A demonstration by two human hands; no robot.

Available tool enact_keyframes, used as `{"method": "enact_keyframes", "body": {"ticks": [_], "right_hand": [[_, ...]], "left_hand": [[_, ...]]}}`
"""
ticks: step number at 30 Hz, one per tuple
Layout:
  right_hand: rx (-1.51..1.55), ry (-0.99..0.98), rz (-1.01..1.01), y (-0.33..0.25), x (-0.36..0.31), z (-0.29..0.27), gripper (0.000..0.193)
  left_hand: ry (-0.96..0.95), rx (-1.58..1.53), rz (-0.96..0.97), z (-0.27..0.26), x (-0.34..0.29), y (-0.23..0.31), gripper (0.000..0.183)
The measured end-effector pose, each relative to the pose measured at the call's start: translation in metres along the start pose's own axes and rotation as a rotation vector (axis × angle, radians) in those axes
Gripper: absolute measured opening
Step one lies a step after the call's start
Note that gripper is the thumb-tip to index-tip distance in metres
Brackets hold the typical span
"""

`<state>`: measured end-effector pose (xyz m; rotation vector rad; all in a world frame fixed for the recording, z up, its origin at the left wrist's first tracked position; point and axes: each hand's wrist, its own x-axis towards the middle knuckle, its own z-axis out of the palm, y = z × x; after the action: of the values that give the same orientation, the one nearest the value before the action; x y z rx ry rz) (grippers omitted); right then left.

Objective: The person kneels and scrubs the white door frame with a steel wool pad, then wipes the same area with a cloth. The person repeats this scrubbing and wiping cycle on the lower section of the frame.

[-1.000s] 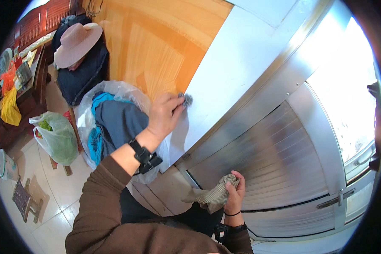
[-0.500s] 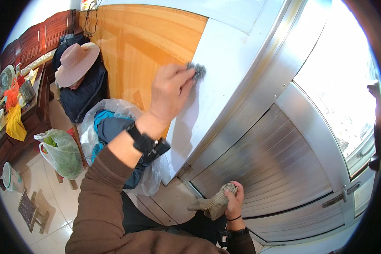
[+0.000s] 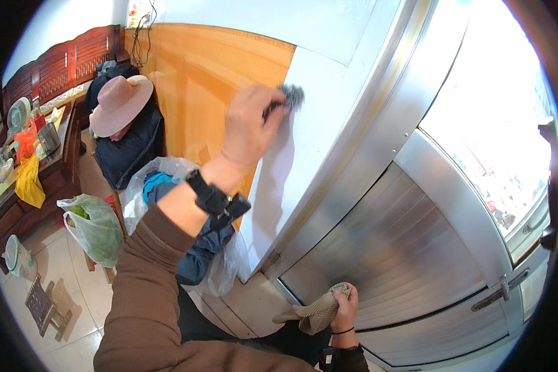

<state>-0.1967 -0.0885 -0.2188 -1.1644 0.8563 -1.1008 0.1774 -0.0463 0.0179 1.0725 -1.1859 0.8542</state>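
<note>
Left hand (image 3: 249, 127), upper centre of frame: raised against the white wall strip (image 3: 304, 149) beside the metal door frame (image 3: 378, 124). Fingers (image 3: 268, 104) curled close together, pinching a grey scouring pad (image 3: 291, 96). Pad sits at the fingertips, sticking out to their right, pressed flat to the white surface. Black wrist strap (image 3: 208, 193) on that arm; brown sleeve (image 3: 149, 285) runs down to lower left.

Right hand (image 3: 344, 307), lower centre: fist closed around a beige cloth (image 3: 313, 313). Cloth bunches out to the left of the knuckles and hangs a little below them. Hand rests just by the lower edge of the ribbed metal door panel (image 3: 390, 248).

Left of the wall strip: orange wooden panel (image 3: 198, 93). Below it, a pink brimmed hat (image 3: 119, 105) on a dark bundle (image 3: 130, 152). Clear plastic bag (image 3: 167, 180) with blue cloth inside, centre left, partly behind the forearm. Green plastic bag (image 3: 93, 229) on the tiled floor (image 3: 56, 273), further left. Dark wooden bench (image 3: 62, 71) along the upper left rim, cluttered table (image 3: 18, 161) before it.
</note>
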Motion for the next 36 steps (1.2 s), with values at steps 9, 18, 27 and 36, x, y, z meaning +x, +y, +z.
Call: {"method": "enact_keyframes", "body": {"ticks": [9,18,27,36], "right_hand": [[0.073,-0.042,0.005,-0.007,-0.002,0.008,0.03],[0.097,-0.08,0.034,-0.013,-0.005,0.012,0.031],[0.045,-0.12,0.022,-0.012,-0.004,0.019,0.033],[0.021,-0.13,0.061,-0.01,-0.006,0.023,0.033]], "left_hand": [[0.08,0.039,0.132,0.01,0.049,0.002,0.011],[-0.042,0.081,0.308,0.0,0.017,0.029,0.02],[-0.026,0.113,0.247,0.013,0.008,0.027,0.023],[-0.01,-0.022,-0.002,0.01,-0.057,0.035,0.019]]}}
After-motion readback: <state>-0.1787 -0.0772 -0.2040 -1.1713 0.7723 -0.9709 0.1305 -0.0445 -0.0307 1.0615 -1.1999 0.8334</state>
